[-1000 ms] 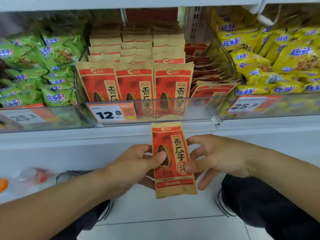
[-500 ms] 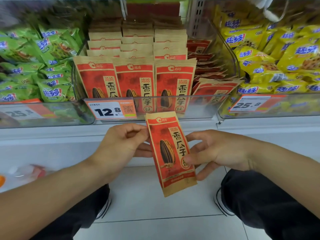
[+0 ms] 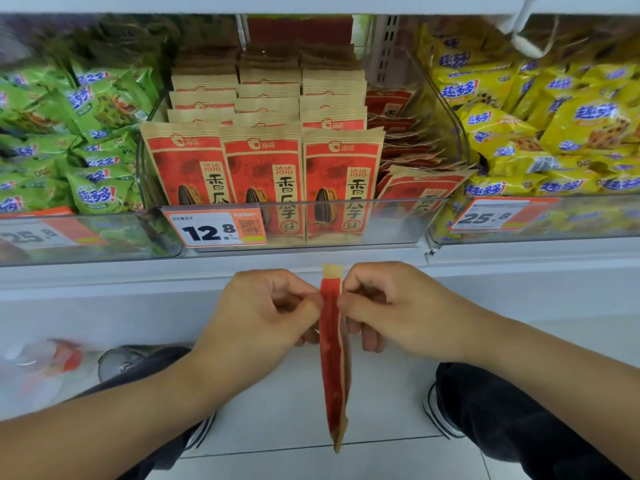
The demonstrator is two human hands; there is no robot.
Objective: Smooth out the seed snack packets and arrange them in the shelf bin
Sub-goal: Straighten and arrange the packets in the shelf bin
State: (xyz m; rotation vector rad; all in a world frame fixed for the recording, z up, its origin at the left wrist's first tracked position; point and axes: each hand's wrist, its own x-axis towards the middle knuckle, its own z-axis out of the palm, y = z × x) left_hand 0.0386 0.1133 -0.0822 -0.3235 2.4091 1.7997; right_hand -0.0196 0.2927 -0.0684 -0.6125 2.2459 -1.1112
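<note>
Grip: left hand and right hand, fingers curled, each pinching the upper part of one seed packet from its own side. Packet: red and kraft-brown, held edge-on to the camera, hanging upright below the shelf front, its lower end free above the floor; whether creases remain cannot be told from this angle. Shelf bin: clear-walled, directly above the hands; three upright rows of matching packets fill its left and middle, while a loose pile of slumped packets lies at its right side. Price tag: clipped to the bin front. Neighbours: green snack bags left, yellow snack bags right. Risk, judged: a pinch held only near the top may let the packet swing or slip; inserted unsmoothed, it could catch the bin's front wall or topple a standing row.
</note>
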